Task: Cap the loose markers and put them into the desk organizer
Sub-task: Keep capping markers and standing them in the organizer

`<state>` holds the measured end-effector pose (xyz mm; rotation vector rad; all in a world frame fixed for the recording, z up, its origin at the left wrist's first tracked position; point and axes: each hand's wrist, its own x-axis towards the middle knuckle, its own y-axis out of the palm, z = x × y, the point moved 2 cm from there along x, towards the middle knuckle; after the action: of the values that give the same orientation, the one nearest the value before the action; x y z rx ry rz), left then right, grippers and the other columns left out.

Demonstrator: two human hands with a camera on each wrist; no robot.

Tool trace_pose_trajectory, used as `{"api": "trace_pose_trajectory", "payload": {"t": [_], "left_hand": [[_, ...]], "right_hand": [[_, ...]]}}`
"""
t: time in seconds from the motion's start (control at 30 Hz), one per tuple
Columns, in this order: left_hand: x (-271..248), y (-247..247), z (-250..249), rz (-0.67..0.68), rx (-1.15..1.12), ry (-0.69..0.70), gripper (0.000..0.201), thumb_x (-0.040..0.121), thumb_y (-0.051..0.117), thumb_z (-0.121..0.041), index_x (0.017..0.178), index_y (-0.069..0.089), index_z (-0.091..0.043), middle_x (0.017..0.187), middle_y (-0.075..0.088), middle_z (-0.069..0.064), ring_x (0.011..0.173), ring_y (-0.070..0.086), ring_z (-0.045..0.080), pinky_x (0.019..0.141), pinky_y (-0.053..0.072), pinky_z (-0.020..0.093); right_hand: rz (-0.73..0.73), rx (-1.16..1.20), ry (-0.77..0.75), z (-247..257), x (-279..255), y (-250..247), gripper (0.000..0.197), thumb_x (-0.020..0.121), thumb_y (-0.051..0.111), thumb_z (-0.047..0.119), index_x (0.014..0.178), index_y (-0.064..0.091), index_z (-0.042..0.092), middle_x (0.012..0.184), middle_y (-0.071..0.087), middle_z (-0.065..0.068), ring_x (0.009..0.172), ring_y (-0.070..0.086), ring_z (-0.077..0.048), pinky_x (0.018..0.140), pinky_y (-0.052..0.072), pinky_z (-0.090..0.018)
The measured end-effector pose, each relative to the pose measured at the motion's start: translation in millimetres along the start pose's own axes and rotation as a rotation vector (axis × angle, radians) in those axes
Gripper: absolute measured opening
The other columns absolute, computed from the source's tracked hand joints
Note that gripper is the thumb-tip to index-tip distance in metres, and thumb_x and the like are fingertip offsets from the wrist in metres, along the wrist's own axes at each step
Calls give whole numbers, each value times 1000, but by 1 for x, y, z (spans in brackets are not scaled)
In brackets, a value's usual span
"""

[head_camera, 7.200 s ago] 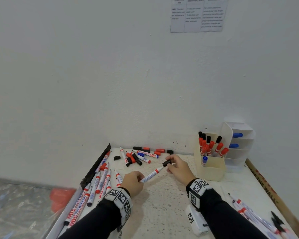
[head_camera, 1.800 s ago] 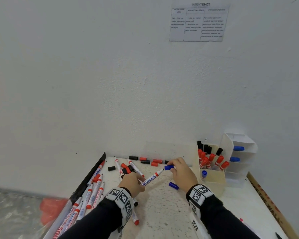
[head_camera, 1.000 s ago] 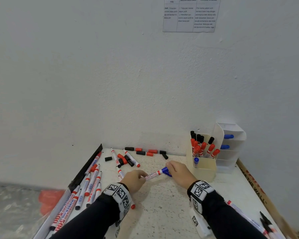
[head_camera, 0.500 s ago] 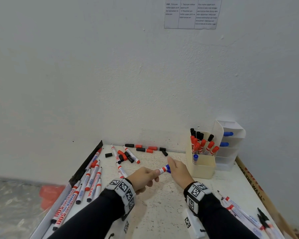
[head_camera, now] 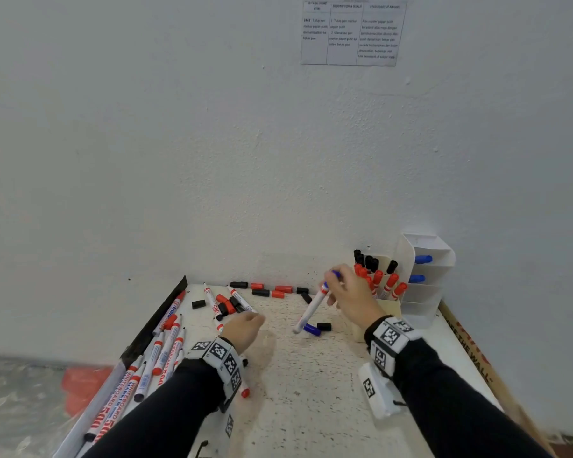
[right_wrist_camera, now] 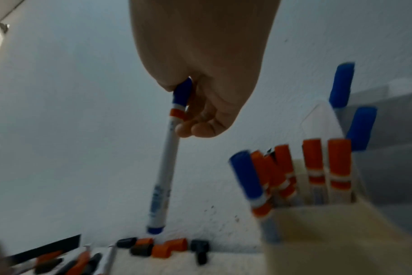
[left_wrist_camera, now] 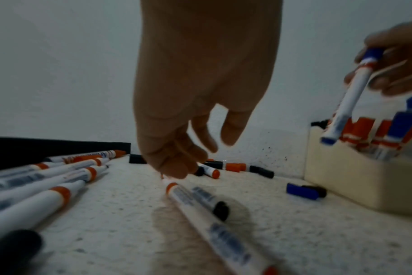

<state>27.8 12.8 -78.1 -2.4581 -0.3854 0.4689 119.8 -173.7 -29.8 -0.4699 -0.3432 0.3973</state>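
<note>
Blue-capped marker (head_camera: 312,305) hanging near-upright, cap up | right hand (head_camera: 350,297) pinching cap end | organizer (head_camera: 389,309) just right | left hand (head_camera: 244,328) loose, holding nothing

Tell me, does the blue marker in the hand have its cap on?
Yes, capped: the blue cap sits on the marker, pinched by the right hand.

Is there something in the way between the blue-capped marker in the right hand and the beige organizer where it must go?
Nothing visible blocks it. The right hand holds the blue-capped marker in the air beside the beige organizer; only the capped markers already standing inside crowd the opening.
</note>
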Motion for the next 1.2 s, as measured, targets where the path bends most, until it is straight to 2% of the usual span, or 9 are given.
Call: {"api": "trace_pose_trajectory", "payload": {"t": [0.13,0.27,0.4,0.6,0.7,0.8,0.97,1.07,1.2], "left_hand": [[12,-11,31,-53,312,-269,16,96,42,-18,92,54,-8,110,58,10,114,56,22,84,43,24],[17,-6,49,-71,345,-362,45,95,50,-28,131,41,-4,132,51,9,120,53,19,94,43,21],[21,3,54,-88,312,-409,53,93,52,-29,135,32,-3,134,48,9,120,53,19,95,45,23],[18,4,52,-151,262,-438,53,92,55,-27,132,31,0,132,47,11,120,51,20,91,44,22],[21,1,55,-139,201,-448,25,93,53,-24,102,48,-2,104,57,6,96,59,15,73,44,18],[22,-3,59,-150,60,-473,33,92,52,-23,66,37,-9,69,44,2,81,53,18,68,42,22],[31,-5,67,-184,-252,-452,27,86,57,-20,104,54,0,95,61,19,90,66,35,87,55,43],[26,-6,63,-166,-296,-453,20,87,57,-18,101,51,-5,91,60,17,90,67,35,85,56,45],[26,-5,63,-155,-318,-454,33,86,59,-21,114,48,-5,101,59,17,94,65,34,87,55,45]], "right_hand": [[-166,-108,-19,3,11,-42,14,98,37,28,103,45,18,84,56,0,67,53,-14,56,45,-20],[-305,-183,13,-11,11,-70,15,99,36,26,105,45,15,76,52,0,67,52,-15,56,41,-22],[-379,-216,4,-25,5,-79,18,99,37,22,108,46,9,81,54,-8,71,54,-21,57,40,-22],[-216,-346,21,-48,-6,-65,10,98,40,22,95,46,15,75,56,-5,62,53,-14,52,38,-18],[-159,-383,39,-59,-6,-58,15,97,41,22,104,51,13,72,54,4,63,52,-10,55,37,-20],[-132,-384,32,-60,-5,-53,18,97,42,24,111,50,17,72,55,4,65,55,-12,60,42,-22],[-163,-372,11,-59,-4,-50,17,98,40,24,109,50,16,77,57,0,63,53,-11,56,38,-19],[-190,-363,-6,-59,-5,-49,15,98,38,21,106,49,15,76,56,-1,60,51,-10,53,34,-17],[-99,-400,8,-61,-6,-44,12,96,43,16,101,54,13,90,57,-3,80,56,-19,73,46,-28]]}}
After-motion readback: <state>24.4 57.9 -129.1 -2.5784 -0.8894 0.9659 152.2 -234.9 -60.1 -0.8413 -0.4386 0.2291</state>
